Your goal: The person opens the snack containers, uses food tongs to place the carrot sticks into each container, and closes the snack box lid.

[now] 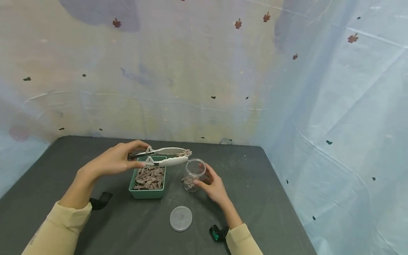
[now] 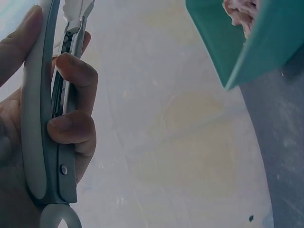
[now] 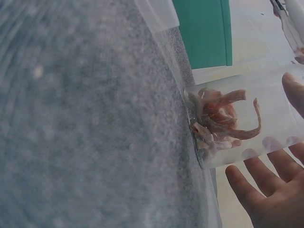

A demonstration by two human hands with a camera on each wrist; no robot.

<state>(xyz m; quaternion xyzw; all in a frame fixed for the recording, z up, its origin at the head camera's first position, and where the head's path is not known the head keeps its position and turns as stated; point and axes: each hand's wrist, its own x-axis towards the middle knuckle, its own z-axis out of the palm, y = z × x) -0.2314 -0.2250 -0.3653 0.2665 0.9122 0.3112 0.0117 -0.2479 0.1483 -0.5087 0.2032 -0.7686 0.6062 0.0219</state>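
Left hand (image 1: 116, 159), left of centre: fingers grasping tongs (image 1: 173, 161) loaded with meat-like strips (image 1: 185, 153). Right hand (image 1: 215, 186), centre: fingers grasping clear jar (image 1: 192, 177) beside green tub (image 1: 146, 194). Advisable: centre tong tips over mouth, release slowly, hold jar steady.

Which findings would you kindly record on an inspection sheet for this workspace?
Surface: dark grey table.
Job's things: tongs with brown strips in their tips; green container of similar strips; clear jar, uncapped, some strips low inside; round lid lying on the table.
Clutter: faint clear shape at the far edge, unidentifiable.
Grippers: left hand grips the tongs; right hand holds the jar.
Cables: nothing seen.
Surroundings: pale sheeting behind and to the right.
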